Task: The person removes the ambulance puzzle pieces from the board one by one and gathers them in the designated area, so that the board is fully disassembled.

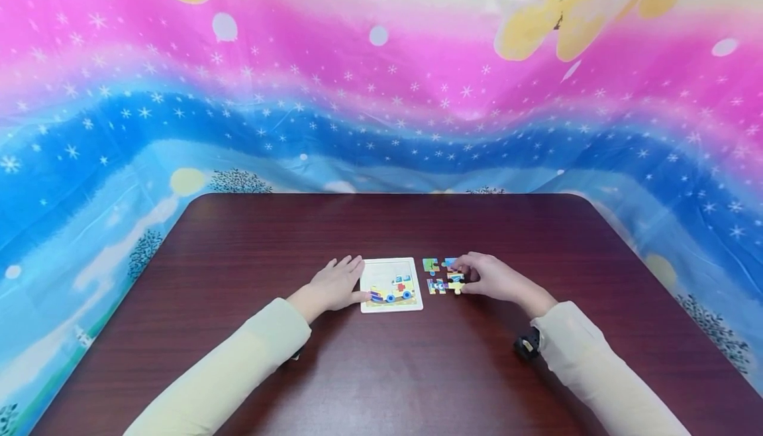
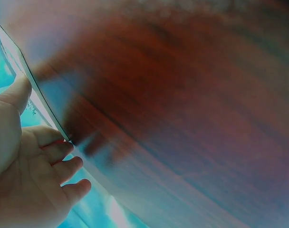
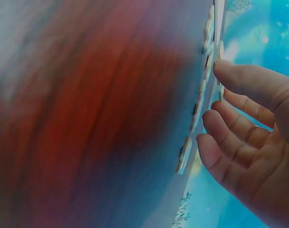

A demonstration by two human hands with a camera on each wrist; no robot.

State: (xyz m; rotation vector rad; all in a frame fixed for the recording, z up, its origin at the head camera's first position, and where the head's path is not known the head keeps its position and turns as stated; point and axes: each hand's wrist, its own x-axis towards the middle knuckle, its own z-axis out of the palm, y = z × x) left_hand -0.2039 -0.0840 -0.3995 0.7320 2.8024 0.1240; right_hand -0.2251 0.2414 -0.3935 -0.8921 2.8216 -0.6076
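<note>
A square puzzle board (image 1: 381, 273) with a white rim shows a yellow vehicle along its lower part; its upper part is pale. Against its left side rests my left hand (image 1: 334, 285), fingers extended, thumb at the lower left edge. To the board's right lie several loose jigsaw pieces (image 1: 436, 286) in a small cluster. My right hand (image 1: 491, 278) is over the right side of that cluster. In the right wrist view, its thumb and index finger pinch a puzzle piece (image 3: 221, 50), seen edge-on beside the row of other pieces (image 3: 197, 109).
The dark reddish-brown table (image 1: 381, 370) has rounded far corners. Behind and beside it hangs a pink and blue cloth (image 1: 381, 98) with snowflakes. A black device (image 1: 527, 344) sits at the right wrist below the sleeve cuff.
</note>
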